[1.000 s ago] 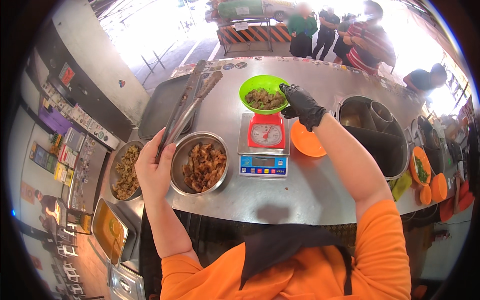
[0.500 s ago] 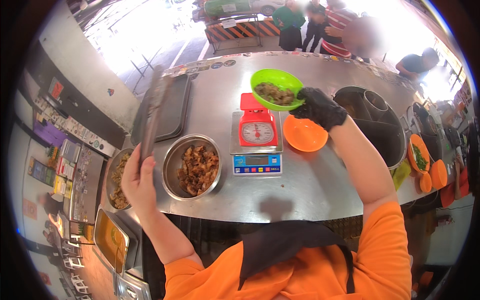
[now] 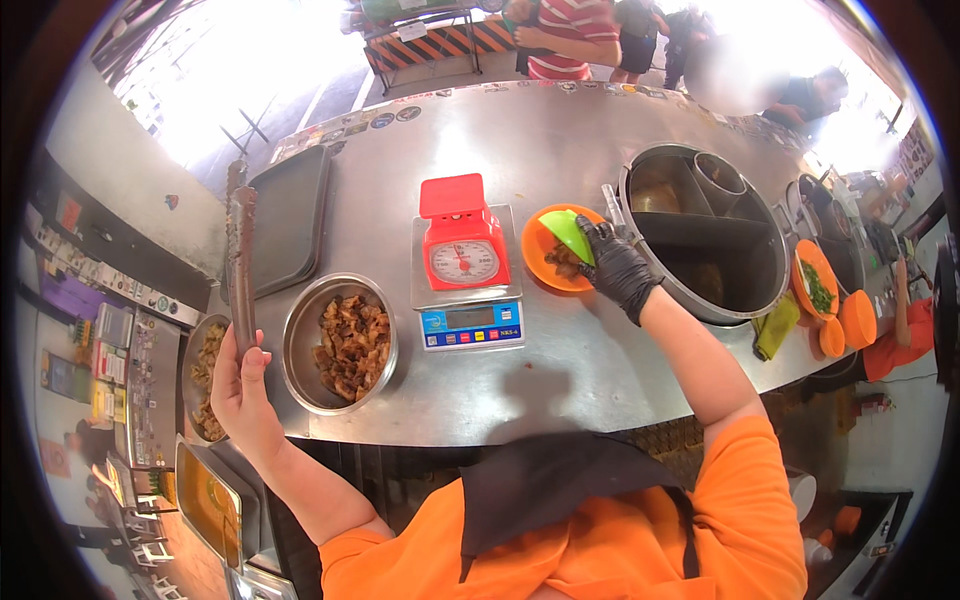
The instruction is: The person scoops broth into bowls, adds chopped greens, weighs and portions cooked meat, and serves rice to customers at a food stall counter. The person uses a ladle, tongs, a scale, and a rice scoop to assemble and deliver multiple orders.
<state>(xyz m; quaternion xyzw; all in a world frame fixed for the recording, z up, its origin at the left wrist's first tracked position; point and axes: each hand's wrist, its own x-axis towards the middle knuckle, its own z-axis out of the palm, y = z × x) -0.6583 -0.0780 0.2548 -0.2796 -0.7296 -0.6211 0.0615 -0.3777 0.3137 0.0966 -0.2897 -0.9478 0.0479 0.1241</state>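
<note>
Across the whole middle of the view runs a broad stainless-steel worktop (image 3: 560,150), curved by the lens, and everything in hand sits on it. Largest upon it is a round divided steel pot (image 3: 700,235) at the right, dark inside. At the left lies a flat dark tray (image 3: 290,215), and nearer the person a steel bowl (image 3: 340,345) heaped with brown fried pieces. Between bowl and pot stands a red dial scale (image 3: 463,240) on top of a flat digital scale (image 3: 470,320), its platform bare.

Just right of the scale rests an orange plate (image 3: 545,255), and over it a small green bowl (image 3: 567,232) is tipped steeply, brown food spilling from it onto the plate. The right hand (image 3: 615,265), in a black glove, has its fingers (image 3: 597,240) closed on the green bowl's rim at the pot side. That bowl looks like thin plastic: light, stiff, and probably greasy, so a pinch over the rim with a thumb inside seems the surest hold, the glove helping against slip. The food itself looks loose and oily and should slide out freely.

The left hand (image 3: 240,385), bare, is wrapped around the lower end of long dark tongs (image 3: 243,265), held upright beside the steel bowl. They appear rigid, moderately heavy, and best gripped low as here.
</note>
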